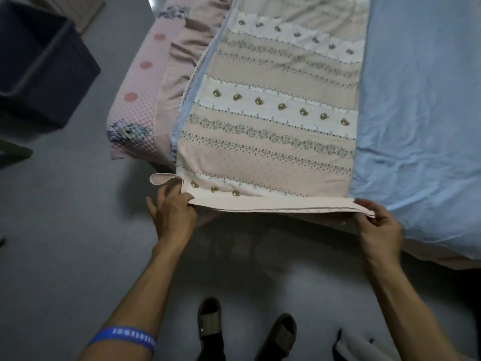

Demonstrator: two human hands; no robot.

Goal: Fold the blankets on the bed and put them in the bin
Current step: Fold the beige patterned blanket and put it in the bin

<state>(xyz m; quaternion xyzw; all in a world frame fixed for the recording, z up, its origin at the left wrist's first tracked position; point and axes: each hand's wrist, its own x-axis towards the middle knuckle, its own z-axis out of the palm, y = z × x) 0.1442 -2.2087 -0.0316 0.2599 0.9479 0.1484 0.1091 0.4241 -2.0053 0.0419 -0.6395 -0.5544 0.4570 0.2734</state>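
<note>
Head view, patterned blanket (268, 118) lying folded across frame centre on the bed (421, 100), left hand (173, 213) and right hand (378, 225) pinching its near corners (layered edge), dark bin (44, 63) standing upper left.

This is a bedroom in a home. A bed (421, 113) with a blue sheet carries patterned blankets (265, 118). A dark bin (49, 74) stands on the grey floor (65, 230).

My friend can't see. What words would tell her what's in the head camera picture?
Two hands grip the near corners of a pink bear-patterned blanket on a bed: the left hand at one corner, the right hand at the other. A blue sheet lies to the right, and a dark bin stands on the floor to the left.
</note>
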